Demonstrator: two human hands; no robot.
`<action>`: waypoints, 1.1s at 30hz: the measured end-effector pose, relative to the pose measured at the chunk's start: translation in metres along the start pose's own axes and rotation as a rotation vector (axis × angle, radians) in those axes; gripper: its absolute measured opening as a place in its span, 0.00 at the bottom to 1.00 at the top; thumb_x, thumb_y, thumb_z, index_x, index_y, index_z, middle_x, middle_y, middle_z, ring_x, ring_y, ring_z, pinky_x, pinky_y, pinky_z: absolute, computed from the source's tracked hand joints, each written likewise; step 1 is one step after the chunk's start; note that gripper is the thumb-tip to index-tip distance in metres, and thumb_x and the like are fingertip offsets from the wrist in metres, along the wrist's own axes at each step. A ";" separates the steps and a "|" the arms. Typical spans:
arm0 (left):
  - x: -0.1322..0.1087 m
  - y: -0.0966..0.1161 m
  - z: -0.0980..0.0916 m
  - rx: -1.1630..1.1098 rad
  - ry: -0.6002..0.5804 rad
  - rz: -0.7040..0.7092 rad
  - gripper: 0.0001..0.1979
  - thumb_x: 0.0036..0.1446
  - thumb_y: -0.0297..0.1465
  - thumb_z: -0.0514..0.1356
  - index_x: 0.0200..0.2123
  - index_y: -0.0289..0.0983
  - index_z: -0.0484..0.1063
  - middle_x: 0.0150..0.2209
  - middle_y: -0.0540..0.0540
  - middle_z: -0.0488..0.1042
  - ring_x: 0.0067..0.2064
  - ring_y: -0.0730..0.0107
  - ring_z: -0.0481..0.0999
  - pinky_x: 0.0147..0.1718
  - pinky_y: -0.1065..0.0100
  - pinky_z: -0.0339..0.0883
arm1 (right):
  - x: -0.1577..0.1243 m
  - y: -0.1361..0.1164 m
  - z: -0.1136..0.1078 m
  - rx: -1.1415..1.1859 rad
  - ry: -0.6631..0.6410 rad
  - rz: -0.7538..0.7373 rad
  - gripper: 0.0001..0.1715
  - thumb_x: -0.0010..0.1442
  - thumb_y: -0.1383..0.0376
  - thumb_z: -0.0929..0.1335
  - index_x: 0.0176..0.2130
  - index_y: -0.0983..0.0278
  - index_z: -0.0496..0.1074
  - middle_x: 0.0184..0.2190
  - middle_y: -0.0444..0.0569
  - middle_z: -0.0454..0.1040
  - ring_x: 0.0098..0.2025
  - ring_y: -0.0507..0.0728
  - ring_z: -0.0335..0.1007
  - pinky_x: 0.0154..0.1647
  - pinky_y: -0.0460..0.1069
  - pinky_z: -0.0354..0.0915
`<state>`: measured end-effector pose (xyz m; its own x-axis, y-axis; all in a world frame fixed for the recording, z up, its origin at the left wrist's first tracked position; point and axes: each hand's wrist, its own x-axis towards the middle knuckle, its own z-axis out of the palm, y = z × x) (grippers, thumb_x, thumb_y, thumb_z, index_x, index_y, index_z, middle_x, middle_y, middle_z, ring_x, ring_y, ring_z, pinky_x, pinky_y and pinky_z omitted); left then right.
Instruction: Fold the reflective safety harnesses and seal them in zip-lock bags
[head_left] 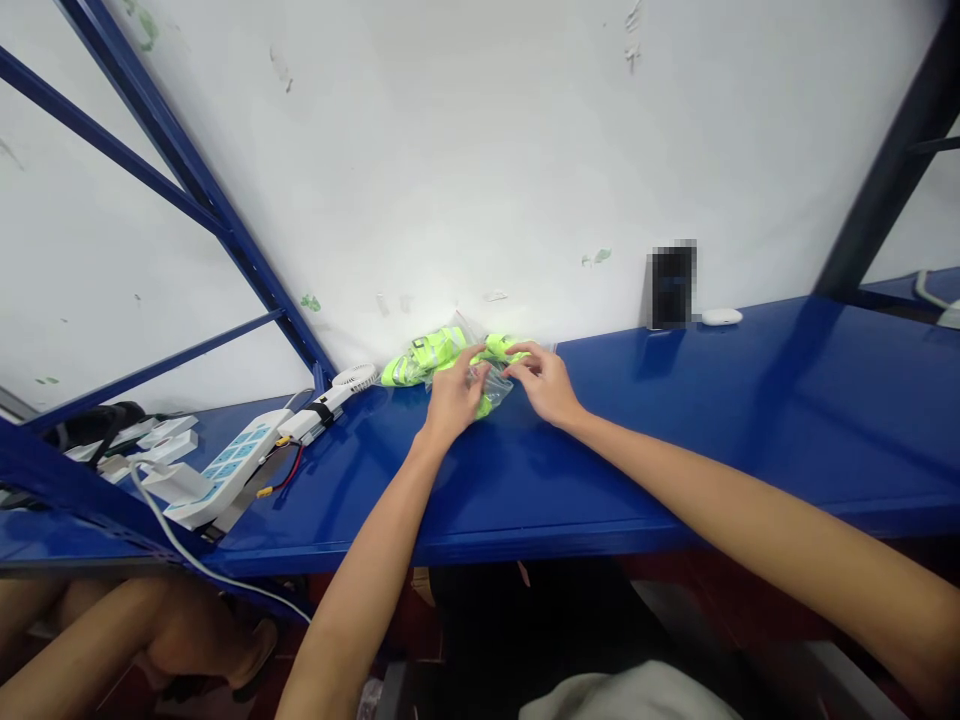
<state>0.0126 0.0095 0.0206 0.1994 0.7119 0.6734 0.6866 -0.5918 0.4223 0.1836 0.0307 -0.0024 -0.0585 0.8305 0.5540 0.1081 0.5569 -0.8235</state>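
Observation:
Against the wall, a clear plastic bag with neon-yellow fabric in and around it lies between my two hands. My left hand is closed on the bag's left side, thumb and fingers bent at its edge. From the right, my right hand pinches the bag's edge with curved fingers; the exact contact is small and partly hidden. Just left of my left hand sits a folded neon-yellow reflective vest in clear wrapping. More neon-yellow fabric shows behind my fingers.
A white power strip, a small white fan and a red-black cable lie left on the blue table. A dark pixelated object leans on the wall beside a white case. Another person's legs are lower left.

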 end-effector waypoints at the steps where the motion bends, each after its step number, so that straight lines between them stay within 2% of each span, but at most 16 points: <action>1: 0.003 0.000 -0.002 -0.042 0.058 -0.048 0.18 0.64 0.40 0.53 0.53 0.40 0.69 0.27 0.50 0.77 0.27 0.67 0.78 0.32 0.68 0.69 | 0.000 -0.001 -0.001 0.007 0.020 -0.014 0.15 0.56 0.63 0.65 0.44 0.61 0.70 0.31 0.46 0.77 0.36 0.57 0.73 0.40 0.51 0.66; 5: 0.012 0.003 -0.005 -0.192 0.278 -0.192 0.20 0.61 0.46 0.55 0.49 0.39 0.70 0.24 0.51 0.74 0.23 0.69 0.76 0.28 0.69 0.68 | -0.008 -0.007 0.003 -0.026 -0.065 -0.005 0.20 0.56 0.57 0.67 0.47 0.62 0.65 0.32 0.44 0.73 0.32 0.55 0.70 0.38 0.50 0.65; 7: 0.017 0.006 -0.004 -0.289 0.393 -0.268 0.23 0.60 0.49 0.56 0.50 0.39 0.67 0.26 0.50 0.74 0.25 0.69 0.76 0.28 0.69 0.69 | -0.014 -0.010 0.008 -0.014 -0.169 0.038 0.27 0.54 0.54 0.70 0.49 0.62 0.63 0.33 0.45 0.72 0.31 0.55 0.70 0.37 0.51 0.66; 9: 0.022 0.011 -0.004 -0.430 0.430 -0.345 0.27 0.60 0.52 0.53 0.54 0.39 0.63 0.31 0.47 0.75 0.30 0.68 0.77 0.32 0.67 0.71 | -0.019 -0.013 0.014 0.061 -0.247 0.078 0.36 0.52 0.52 0.72 0.55 0.62 0.60 0.40 0.49 0.73 0.37 0.56 0.72 0.40 0.52 0.67; 11: 0.026 0.015 -0.009 -0.572 0.295 -0.391 0.30 0.63 0.54 0.45 0.58 0.40 0.59 0.39 0.43 0.75 0.37 0.66 0.78 0.36 0.65 0.72 | -0.019 -0.014 0.016 0.155 -0.246 0.084 0.42 0.50 0.53 0.74 0.59 0.60 0.59 0.50 0.52 0.72 0.46 0.59 0.72 0.47 0.53 0.67; 13: 0.030 0.017 -0.016 -0.633 0.065 -0.381 0.30 0.64 0.53 0.40 0.61 0.43 0.57 0.45 0.40 0.74 0.42 0.63 0.78 0.39 0.62 0.72 | -0.015 -0.010 0.016 0.254 -0.190 0.117 0.36 0.52 0.54 0.74 0.56 0.60 0.64 0.54 0.52 0.71 0.53 0.60 0.69 0.53 0.54 0.65; 14: 0.033 0.016 -0.019 -0.620 -0.001 -0.365 0.29 0.65 0.52 0.40 0.61 0.44 0.57 0.48 0.39 0.72 0.45 0.61 0.77 0.41 0.60 0.72 | -0.012 -0.007 0.014 0.313 -0.182 0.161 0.30 0.54 0.55 0.73 0.53 0.61 0.68 0.54 0.52 0.72 0.55 0.60 0.68 0.55 0.54 0.64; 15: 0.035 0.013 -0.021 -0.577 -0.014 -0.348 0.28 0.65 0.51 0.43 0.62 0.45 0.58 0.51 0.39 0.71 0.48 0.60 0.76 0.42 0.59 0.72 | -0.009 -0.004 0.012 0.375 -0.196 0.226 0.24 0.57 0.55 0.71 0.50 0.62 0.71 0.52 0.52 0.74 0.54 0.60 0.69 0.55 0.54 0.65; 17: 0.038 0.002 -0.020 -0.423 0.049 -0.339 0.28 0.61 0.47 0.54 0.61 0.45 0.59 0.56 0.39 0.67 0.52 0.58 0.72 0.44 0.59 0.70 | -0.002 0.002 0.007 0.458 -0.294 0.360 0.19 0.59 0.55 0.69 0.46 0.64 0.74 0.49 0.53 0.77 0.51 0.60 0.72 0.53 0.54 0.67; 19: 0.036 -0.014 -0.011 -0.301 0.035 -0.408 0.33 0.54 0.46 0.62 0.60 0.41 0.61 0.53 0.38 0.70 0.49 0.57 0.73 0.43 0.60 0.69 | 0.003 0.006 0.003 0.462 -0.413 0.444 0.18 0.57 0.57 0.72 0.43 0.65 0.76 0.46 0.53 0.78 0.48 0.59 0.74 0.52 0.53 0.68; 21: 0.030 -0.031 0.002 -0.366 -0.194 -0.570 0.31 0.54 0.51 0.59 0.53 0.35 0.69 0.42 0.39 0.75 0.38 0.60 0.75 0.35 0.63 0.69 | 0.007 0.007 -0.001 0.475 -0.503 0.498 0.17 0.52 0.61 0.75 0.41 0.66 0.77 0.45 0.53 0.79 0.46 0.59 0.74 0.51 0.52 0.69; 23: 0.021 -0.044 0.016 -0.478 -0.292 -0.569 0.29 0.53 0.53 0.59 0.43 0.32 0.74 0.32 0.43 0.75 0.30 0.66 0.73 0.29 0.67 0.66 | 0.010 0.007 -0.004 0.537 -0.509 0.554 0.17 0.53 0.61 0.75 0.42 0.66 0.76 0.44 0.53 0.79 0.46 0.59 0.75 0.50 0.52 0.70; 25: 0.011 -0.053 0.025 -0.608 -0.243 -0.534 0.26 0.51 0.50 0.62 0.40 0.32 0.75 0.29 0.46 0.75 0.28 0.70 0.72 0.28 0.70 0.65 | 0.013 0.008 -0.007 0.565 -0.416 0.630 0.18 0.57 0.57 0.72 0.43 0.64 0.75 0.44 0.53 0.79 0.46 0.59 0.75 0.49 0.52 0.70; 28: 0.004 -0.058 0.029 -0.821 -0.158 -0.625 0.22 0.47 0.41 0.68 0.44 0.34 0.74 0.32 0.46 0.78 0.31 0.69 0.75 0.32 0.69 0.69 | 0.016 0.013 -0.011 0.489 -0.295 0.701 0.16 0.58 0.58 0.71 0.44 0.64 0.75 0.43 0.53 0.79 0.43 0.59 0.75 0.43 0.53 0.72; 30: 0.003 -0.058 0.029 -0.899 -0.127 -0.701 0.22 0.45 0.35 0.68 0.45 0.35 0.74 0.33 0.46 0.79 0.32 0.69 0.76 0.33 0.69 0.70 | 0.016 0.017 -0.012 0.426 -0.336 0.676 0.16 0.54 0.61 0.73 0.43 0.64 0.75 0.41 0.53 0.79 0.40 0.59 0.75 0.38 0.52 0.72; 33: 0.004 -0.056 0.029 -0.859 -0.065 -0.770 0.17 0.46 0.32 0.64 0.42 0.35 0.75 0.30 0.46 0.78 0.27 0.71 0.75 0.27 0.71 0.66 | 0.014 0.020 -0.013 0.319 -0.449 0.576 0.14 0.52 0.61 0.74 0.37 0.66 0.76 0.37 0.53 0.79 0.35 0.57 0.74 0.31 0.50 0.70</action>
<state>-0.0044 0.0562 -0.0181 -0.0125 0.9993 0.0364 -0.0550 -0.0370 0.9978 0.1980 0.0532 -0.0098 -0.4812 0.8765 -0.0159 -0.0426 -0.0415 -0.9982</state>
